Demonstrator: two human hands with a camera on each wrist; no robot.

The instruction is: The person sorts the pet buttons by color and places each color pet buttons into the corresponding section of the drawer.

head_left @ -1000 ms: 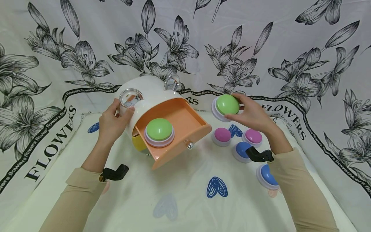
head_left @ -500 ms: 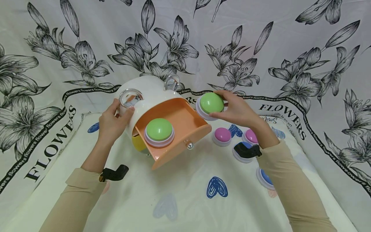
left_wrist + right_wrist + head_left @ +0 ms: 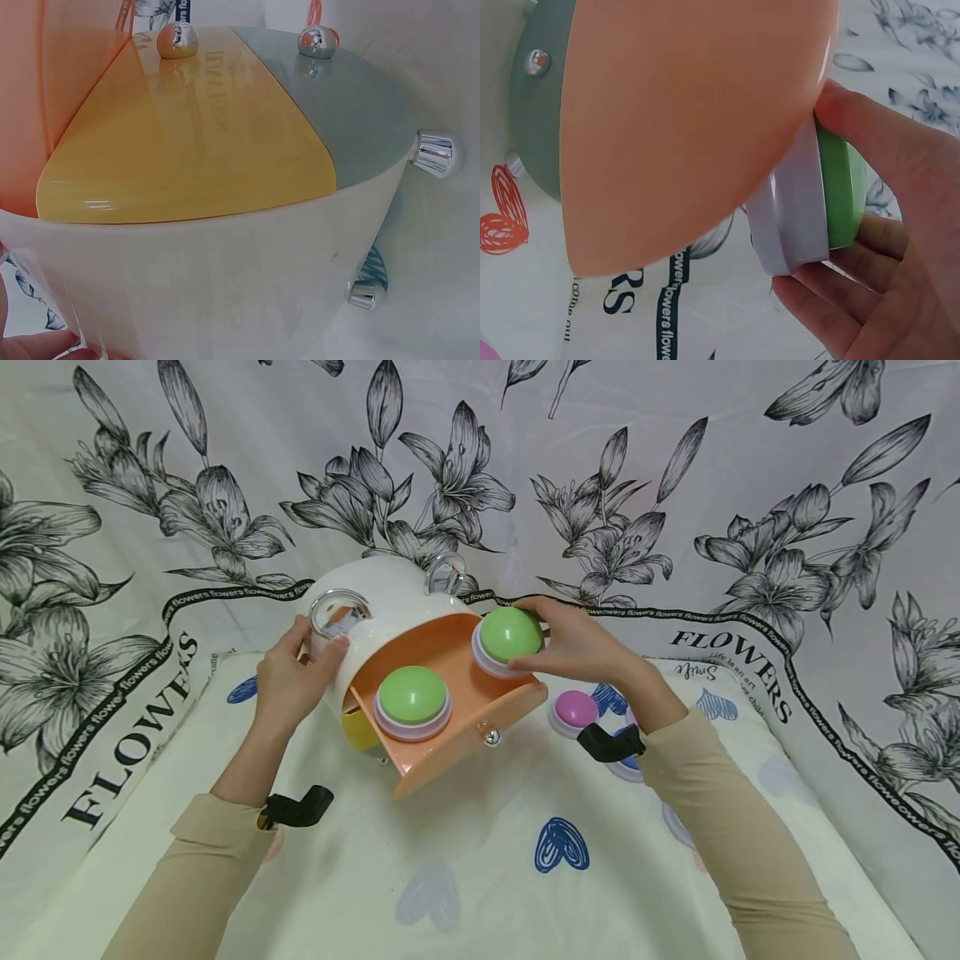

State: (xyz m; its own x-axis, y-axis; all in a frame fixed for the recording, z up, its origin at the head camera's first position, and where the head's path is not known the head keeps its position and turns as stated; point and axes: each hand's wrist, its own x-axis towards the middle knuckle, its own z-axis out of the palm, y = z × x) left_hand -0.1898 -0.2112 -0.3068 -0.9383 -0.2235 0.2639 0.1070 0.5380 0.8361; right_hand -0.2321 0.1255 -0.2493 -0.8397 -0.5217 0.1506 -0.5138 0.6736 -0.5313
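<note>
A white rounded drawer box (image 3: 386,585) with clear ring-shaped ears leans back on the bed. My left hand (image 3: 295,677) grips its left side by the ear, thumb in front. Its orange drawer (image 3: 465,727) is pulled out, and one green buzzer button (image 3: 412,695) with a pale base sits at the drawer's left. The right hand (image 3: 573,643) pinches a second green buzzer button (image 3: 510,635) between thumb and fingers, over the drawer's right side. In the right wrist view this button's pale base (image 3: 791,202) overlaps the drawer front's edge.
The yellow drawer (image 3: 187,150) and grey-green drawer (image 3: 345,112) are closed. A pink button (image 3: 576,710) lies right of the box. More buttons, among them a blue button (image 3: 628,763), are partly hidden by the right arm. A flower-printed cloth (image 3: 570,460) hangs behind.
My right hand has carried the green buzzer button leftward, from above the loose buttons to over the orange drawer. The left hand and the drawer box have stayed in place.
</note>
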